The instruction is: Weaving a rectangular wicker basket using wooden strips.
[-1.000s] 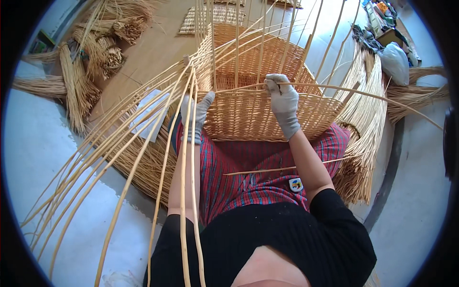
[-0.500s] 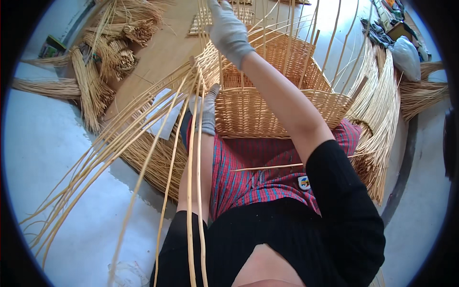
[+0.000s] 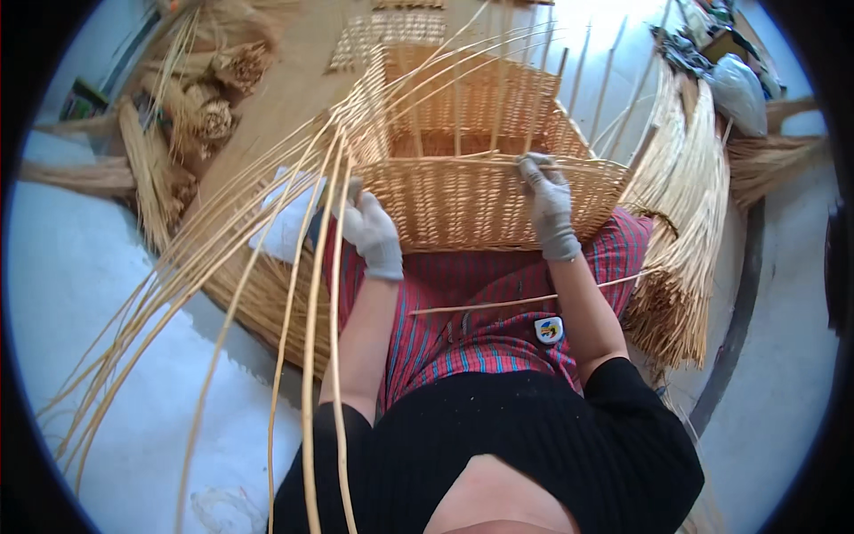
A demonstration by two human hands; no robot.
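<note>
A woven wicker basket point(image 3: 463, 205) rests on my lap over striped red cloth point(image 3: 445, 329), with upright rods point(image 3: 498, 89) rising inside it. Long pale willow rods point(image 3: 267, 222) fan from its left corner down past my left arm. My left hand point(image 3: 369, 227), in a grey-white glove, is closed at the basket's lower left corner, its fingertips partly hidden behind the rods. My right hand point(image 3: 547, 196), gloved too, is closed on the top edge of the near wall, right of the middle, where a thin rod lies along the rim.
Bundles of willow point(image 3: 142, 178) lie at the left and more point(image 3: 676, 222) at the right, with a plastic bag point(image 3: 738, 98) beyond them. Woven mats point(image 3: 391, 40) lie behind the basket. A white sheet point(image 3: 285, 227) is under the fanned rods.
My right hand went up and forward over the basket and has come back down onto the near rim. My left hand has shifted lower. The rod that stuck out rightward no longer does.
</note>
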